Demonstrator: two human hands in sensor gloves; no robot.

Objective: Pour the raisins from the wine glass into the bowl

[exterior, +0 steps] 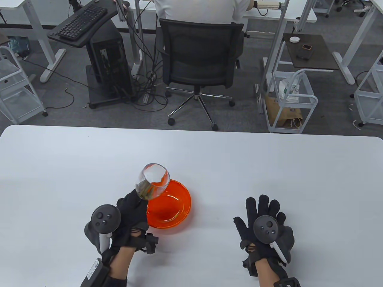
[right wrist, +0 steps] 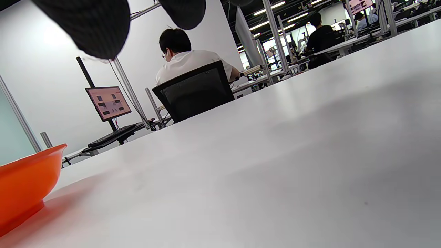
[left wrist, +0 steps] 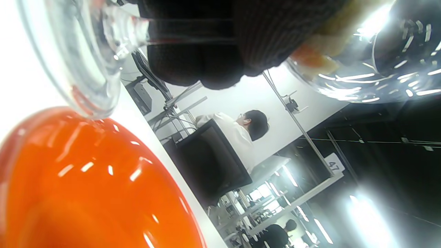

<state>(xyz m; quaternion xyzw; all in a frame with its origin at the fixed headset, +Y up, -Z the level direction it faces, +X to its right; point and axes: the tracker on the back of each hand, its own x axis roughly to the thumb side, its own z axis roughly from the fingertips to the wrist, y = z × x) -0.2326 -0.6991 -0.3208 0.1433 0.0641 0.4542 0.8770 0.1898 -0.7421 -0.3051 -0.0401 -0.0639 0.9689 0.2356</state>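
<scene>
Tilting over the bowl (exterior: 176, 206) rim, left hand (exterior: 131, 215) holds wine glass (exterior: 152, 185).

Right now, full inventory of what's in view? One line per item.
wine glass: 1, clear, tilted over the bowl's near-left rim, held by the left hand
raisins: a small heap, greenish brown, inside the glass; none seen in the bowl
bowl: 1, orange, translucent, on the table near its front, left of centre
table: 1, white, bears the bowl
office chair: 1, black mesh, beyond the table, a person in white seated in it
keyboard: 1, black, on a stand at far left
left hand: 1, black glove, fingers around the glass
right hand: 1, black glove, fingers spread, holds nothing, to the right of the bowl
</scene>
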